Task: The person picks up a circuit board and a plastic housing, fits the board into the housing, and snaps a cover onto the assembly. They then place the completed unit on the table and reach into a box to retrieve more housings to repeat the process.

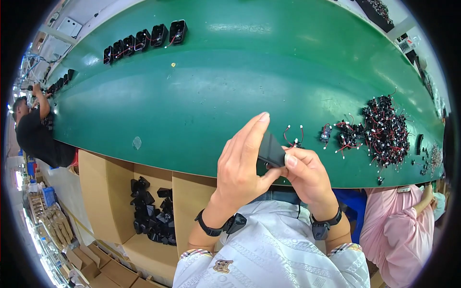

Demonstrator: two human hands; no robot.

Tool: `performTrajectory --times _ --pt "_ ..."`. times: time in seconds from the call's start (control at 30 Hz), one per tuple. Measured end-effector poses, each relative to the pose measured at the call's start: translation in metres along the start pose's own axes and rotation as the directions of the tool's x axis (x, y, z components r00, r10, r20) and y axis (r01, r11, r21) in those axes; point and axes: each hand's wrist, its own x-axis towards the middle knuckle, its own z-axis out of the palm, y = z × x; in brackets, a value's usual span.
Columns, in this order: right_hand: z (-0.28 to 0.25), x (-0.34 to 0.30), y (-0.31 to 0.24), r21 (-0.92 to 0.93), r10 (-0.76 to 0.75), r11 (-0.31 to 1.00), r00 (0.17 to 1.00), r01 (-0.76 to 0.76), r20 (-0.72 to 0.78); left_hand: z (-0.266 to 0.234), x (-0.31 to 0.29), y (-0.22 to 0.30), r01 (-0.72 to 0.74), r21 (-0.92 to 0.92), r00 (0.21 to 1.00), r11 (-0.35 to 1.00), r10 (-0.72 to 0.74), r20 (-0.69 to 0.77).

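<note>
Black piece [272, 152], perhaps a housing, between left fingers [251, 146] and right fingers [300, 167], by a green table [216, 96]

Housing [272, 152] smooth matt plastic; tabletop [216, 96] glossy; box [98, 197] cardboard.

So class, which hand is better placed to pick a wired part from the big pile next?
Probably the right hand: the pile lies on that side, nearer it than the left hand. Both touch the black case.

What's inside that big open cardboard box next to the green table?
Lots of black pieces lie heaped in the cardboard box. Whatever is under the top ones is covered, so I can't see it.
</note>
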Motion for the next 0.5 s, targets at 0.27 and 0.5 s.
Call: performTrajectory --times 0.27,0.5 --pt "0.001 -0.002 -0.016 0.075 0.105 0.992 0.994 -0.103 -0.017 -0.002 0.010 0.001 0.113 -0.119 0.984 0.986 -0.095 0.152" --pt "-0.005 -0.004 -0.027 0.128 0.224 0.967 0.974 -0.219 -0.028 -0.001 0.009 0.005 0.106 -0.055 0.976 0.993 -0.093 0.195"
